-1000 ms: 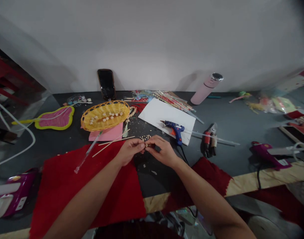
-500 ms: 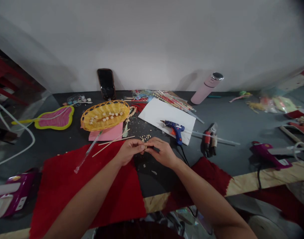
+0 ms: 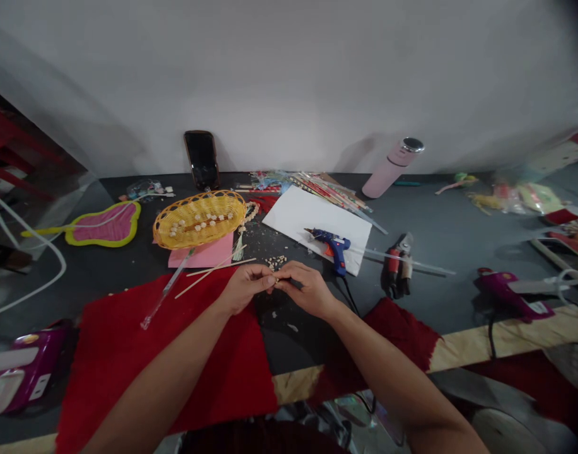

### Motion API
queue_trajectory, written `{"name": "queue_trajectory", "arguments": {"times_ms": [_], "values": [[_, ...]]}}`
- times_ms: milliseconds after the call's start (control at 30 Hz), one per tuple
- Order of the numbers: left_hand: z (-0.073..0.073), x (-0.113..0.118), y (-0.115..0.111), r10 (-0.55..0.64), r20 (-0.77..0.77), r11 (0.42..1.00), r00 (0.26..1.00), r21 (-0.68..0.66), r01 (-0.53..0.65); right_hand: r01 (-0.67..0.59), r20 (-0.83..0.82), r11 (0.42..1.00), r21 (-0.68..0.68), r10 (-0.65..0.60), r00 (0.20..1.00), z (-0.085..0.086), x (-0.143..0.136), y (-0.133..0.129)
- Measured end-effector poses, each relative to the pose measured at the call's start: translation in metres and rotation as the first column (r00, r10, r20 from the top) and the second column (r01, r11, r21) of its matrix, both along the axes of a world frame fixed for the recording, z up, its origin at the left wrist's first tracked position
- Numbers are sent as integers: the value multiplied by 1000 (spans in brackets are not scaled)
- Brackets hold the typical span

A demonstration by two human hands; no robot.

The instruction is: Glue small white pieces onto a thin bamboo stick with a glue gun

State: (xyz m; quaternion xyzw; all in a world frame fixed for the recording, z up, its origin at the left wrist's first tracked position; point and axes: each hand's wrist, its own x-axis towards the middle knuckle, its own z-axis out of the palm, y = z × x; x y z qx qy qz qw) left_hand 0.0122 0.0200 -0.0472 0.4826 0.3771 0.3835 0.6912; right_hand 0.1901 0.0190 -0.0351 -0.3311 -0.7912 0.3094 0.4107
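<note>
My left hand [image 3: 245, 287] and my right hand [image 3: 307, 287] meet over the dark table, thumbs and fingertips pinched together. Between them is something small and pale, too tiny and too covered by the fingers to name. Just beyond the fingertips lies a scatter of small pale pieces [image 3: 276, 261]. Thin wooden sticks [image 3: 215, 275] rest left of my left hand, partly on a red cloth [image 3: 175, 353]. To the right of my right hand, a blue glue gun [image 3: 335, 244] lies on a white board [image 3: 312, 217], with a clear glue stick in its back.
A yellow woven basket [image 3: 200, 221] with small pale bits stands on pink paper [image 3: 203, 253]. Red-handled pliers [image 3: 397, 266], a pink bottle [image 3: 391, 170] and a bundle of patterned sticks [image 3: 329, 191] lie around. A phone [image 3: 202, 159] leans on the wall. The glue gun's cord [image 3: 350, 295] runs toward the table edge.
Almost nothing differs. My fingertips have shifted very slightly around the small pale thing, and both hands stay in the same place.
</note>
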Motion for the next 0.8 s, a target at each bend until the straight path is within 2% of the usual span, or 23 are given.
{"name": "queue_trajectory", "arguments": {"times_ms": [167, 400, 667, 800], "values": [[1, 0, 0, 35, 36, 998, 999, -57, -33, -46, 31, 999, -29, 47, 998, 3, 3, 0], [4, 0, -1, 40, 74, 994, 996, -106, -32, -7, -2, 999, 39, 7, 1000, 3, 3, 0], [2, 1, 0, 30, 58, 997, 998, -69, -26, -3, 7, 999, 55, 3, 1000, -1, 2, 1], [3, 1, 0, 36, 73, 995, 997, -99, -28, 5, 14, 998, 56, -6, 1000, -2, 2, 0]]}}
